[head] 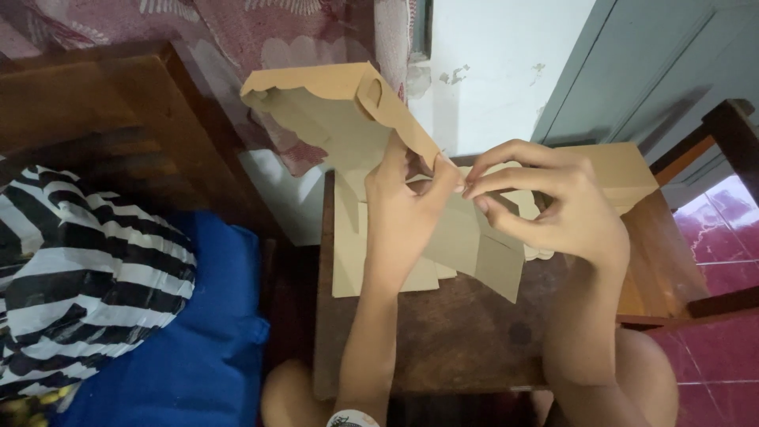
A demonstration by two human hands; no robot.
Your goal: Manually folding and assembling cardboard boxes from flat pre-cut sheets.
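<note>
Your left hand point(403, 202) and right hand point(553, 205) pinch the half-folded cardboard box point(340, 111) at centre frame — fingers closed on one flap, other flaps loose over the table point(458, 340).

We count two hands over the desk point(466, 340): one left hand point(403, 213) and one right hand point(565, 209), both pinching the same piece. We see one folded cardboard box blank point(332, 103) held up between them. Under it lies a stack of flat cardboard blanks point(348, 261); how many sheets it holds we cannot tell. There is one wooden desk. At the left we count one blue cushion point(205, 348) and one black-and-white striped bag point(87, 277). We see one wristband point(352, 417) at the lower edge, on the left arm.
</note>
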